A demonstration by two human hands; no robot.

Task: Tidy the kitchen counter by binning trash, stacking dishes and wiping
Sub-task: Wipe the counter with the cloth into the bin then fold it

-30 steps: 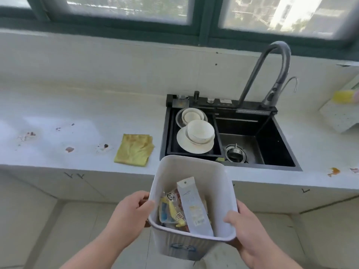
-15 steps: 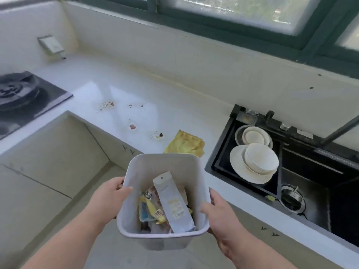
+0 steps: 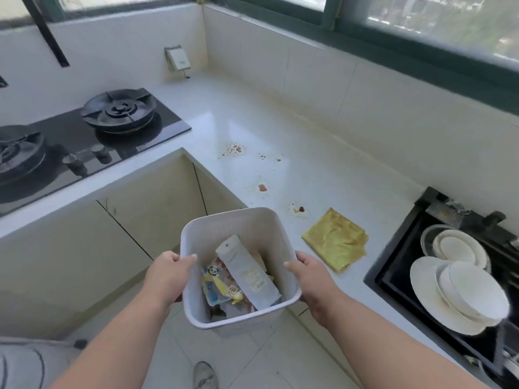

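Hands hold the bin (image 3: 241, 279) up: left hand (image 3: 165, 276) and right hand (image 3: 311, 279) each keep a grip clamped on one side. Yellow cloth (image 3: 335, 242) lies on the bench (image 3: 252, 122), far right, nearer the right hand.

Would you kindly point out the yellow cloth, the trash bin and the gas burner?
yellow cloth (image 3: 335, 242), head view, middle of the fabric.
trash bin (image 3: 264, 223), head view, inner far wall.
gas burner (image 3: 119, 110), head view, centre of the grate.

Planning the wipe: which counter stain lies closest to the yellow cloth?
The dark red-and-yellow stain just off the yellow cloth's far-left corner; the other stains sit farther toward the stove.
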